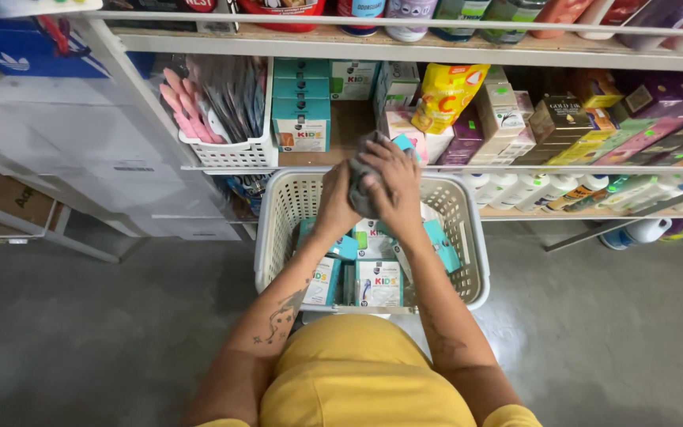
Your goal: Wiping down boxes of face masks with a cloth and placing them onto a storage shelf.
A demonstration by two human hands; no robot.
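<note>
Both hands close together on a grey cloth (pixel 364 183) at centre frame, above the far rim of a white plastic basket (pixel 274 229). Right hand (pixel 393 183) lies over the cloth, fingers spread and curled down onto it; left hand (pixel 335 199) clasps it from the left side, knuckles up. Forearms run up from bottom centre and converge at the cloth.

Cloth is bunched; long axis roughly vertical in the frame, upper end toward the shelf. A teal box corner (pixel 403 142) shows just past the right fingertips; cannot tell whether the cloth wraps it or which hand holds it.

Basket holds teal-and-white boxes (pixel 379 282), partly hidden by the forearms. Matching boxes (pixel 301 119) stand stacked on the shelf (pixel 341 126), upper centre. Shelf contents at right are cut off by the frame edge.
</note>
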